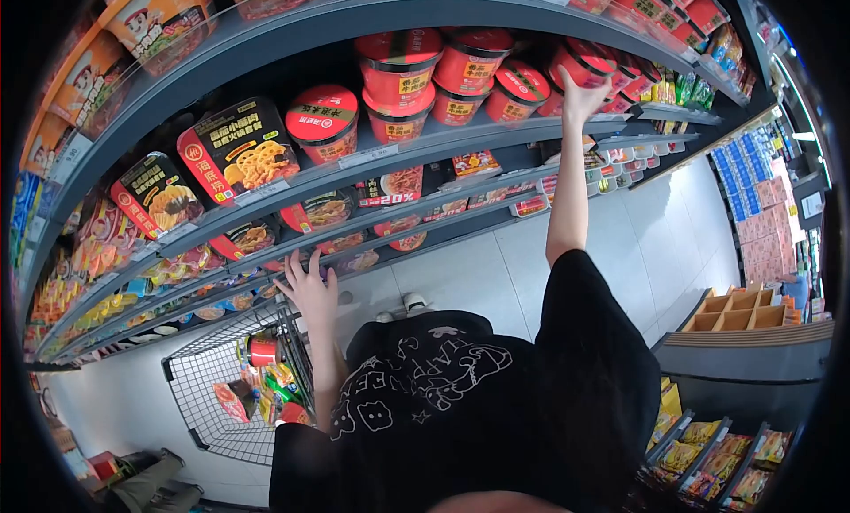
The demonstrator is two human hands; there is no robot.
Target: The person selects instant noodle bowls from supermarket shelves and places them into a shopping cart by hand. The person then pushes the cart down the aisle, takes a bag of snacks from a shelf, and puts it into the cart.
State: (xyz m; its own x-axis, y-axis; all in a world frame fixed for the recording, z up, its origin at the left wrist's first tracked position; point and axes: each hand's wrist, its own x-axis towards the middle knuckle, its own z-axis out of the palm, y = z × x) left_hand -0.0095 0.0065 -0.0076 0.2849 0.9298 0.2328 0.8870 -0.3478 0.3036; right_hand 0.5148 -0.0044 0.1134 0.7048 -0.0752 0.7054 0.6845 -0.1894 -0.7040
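My right hand (584, 97) reaches up to the shelf, its fingers around a red instant rice tub (586, 63) with a dark-rimmed lid. Left of it stand more red tubs, among them a stacked pair (398, 66) and a single tub (322, 123). My left hand (308, 287) holds nothing. Its fingers are spread in front of the lower shelves, near the shopping cart. I cannot tell whether they touch the shelf edge. The wire shopping cart (190, 398) stands below, with a red tub (263, 349) and several colourful packets inside.
Boxed self-heating hotpots (239, 150) line the shelf at left. Orange tubs (159, 22) fill the shelf above. A wooden divided display (735, 311) and packet bins (699, 455) stand at right. Another person's legs (146, 482) show at lower left.
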